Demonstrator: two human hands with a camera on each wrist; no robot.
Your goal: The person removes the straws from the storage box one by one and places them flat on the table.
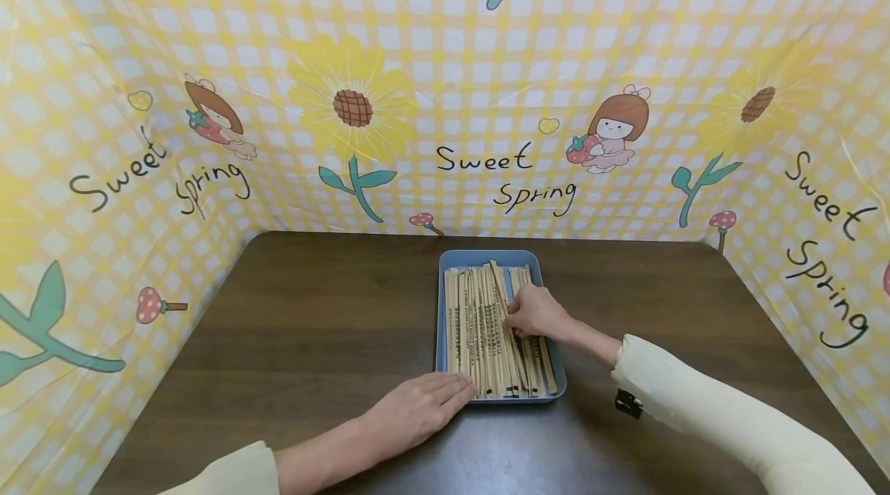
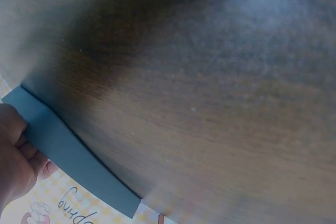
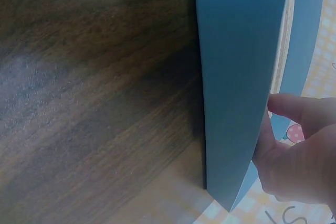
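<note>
A blue rectangular tray (image 1: 441, 340) holds many paper-wrapped chopsticks (image 1: 480, 325), laid side by side lengthwise with printed text on the wrappers. My right hand (image 1: 538, 311) reaches over the tray's right side, its thumb and forefinger pinching a wrapped pair among the right-hand ones. In the right wrist view that hand (image 3: 299, 156) bends over the rim of the tray (image 3: 236, 77). My left hand (image 1: 424, 404) rests with extended fingers on the tray's front left corner. In the left wrist view the left hand (image 2: 16, 156) is at the rim, its fingertips partly hidden.
The tray stands on a dark brown wooden table (image 1: 313, 317). A yellow checked cloth (image 1: 459, 86) with flowers and "Sweet Spring" lettering rises behind the table and along both sides. A small black clip (image 1: 629, 403) hangs at the right sleeve (image 1: 695, 394).
</note>
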